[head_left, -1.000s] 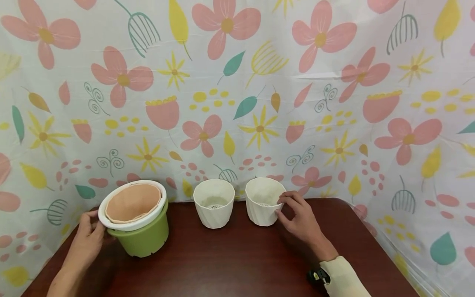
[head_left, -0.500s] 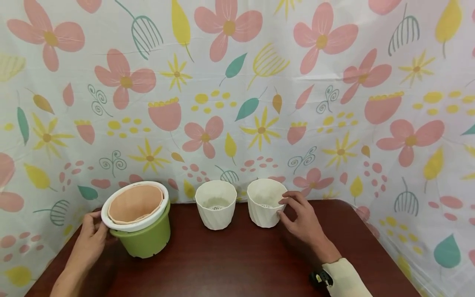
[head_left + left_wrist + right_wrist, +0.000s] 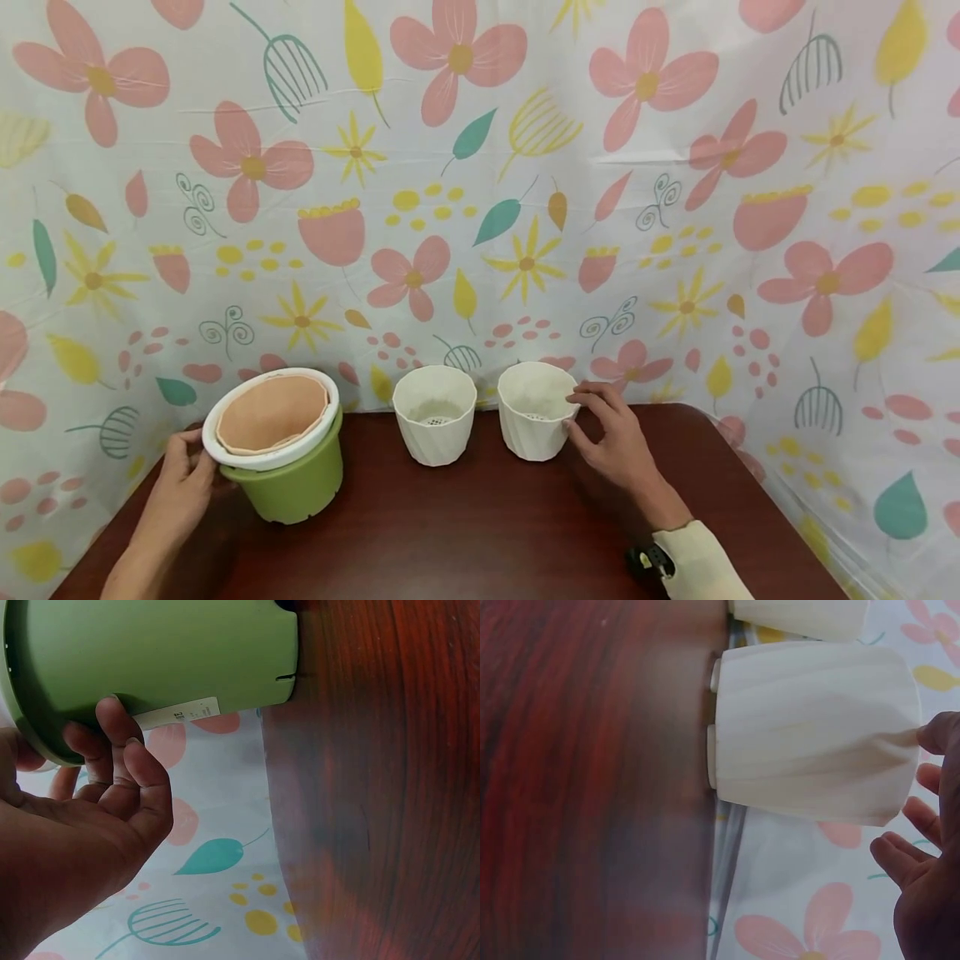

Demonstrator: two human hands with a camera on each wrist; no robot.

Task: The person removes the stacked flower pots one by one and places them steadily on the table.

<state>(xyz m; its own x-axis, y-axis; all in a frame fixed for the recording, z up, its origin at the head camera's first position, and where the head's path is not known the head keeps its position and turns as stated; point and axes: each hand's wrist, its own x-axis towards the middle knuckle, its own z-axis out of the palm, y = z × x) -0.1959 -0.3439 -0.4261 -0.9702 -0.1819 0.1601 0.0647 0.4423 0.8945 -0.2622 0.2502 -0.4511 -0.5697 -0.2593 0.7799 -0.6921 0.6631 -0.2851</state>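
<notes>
At the left of the head view stands a nested stack: a green flower pot (image 3: 292,487) outside, a white pot (image 3: 217,442) with a thick rim in it, and a peach pot (image 3: 273,408) innermost. My left hand (image 3: 176,483) grips the stack's left edge; in the left wrist view its fingers (image 3: 112,727) curl under the green rim. Two ribbed white flower pots stand upright at the back, a middle pot (image 3: 435,437) and a right pot (image 3: 528,433). With thumb and fingers, my right hand (image 3: 615,437) pinches the right pot's rim, the thumb (image 3: 937,735) outside.
All the pots stand on a dark red-brown wooden table (image 3: 450,533). A white cloth (image 3: 480,275) printed with flowers hangs right behind its back edge and along both sides. A black watch (image 3: 648,562) is on the right wrist, below a cream sleeve (image 3: 701,562).
</notes>
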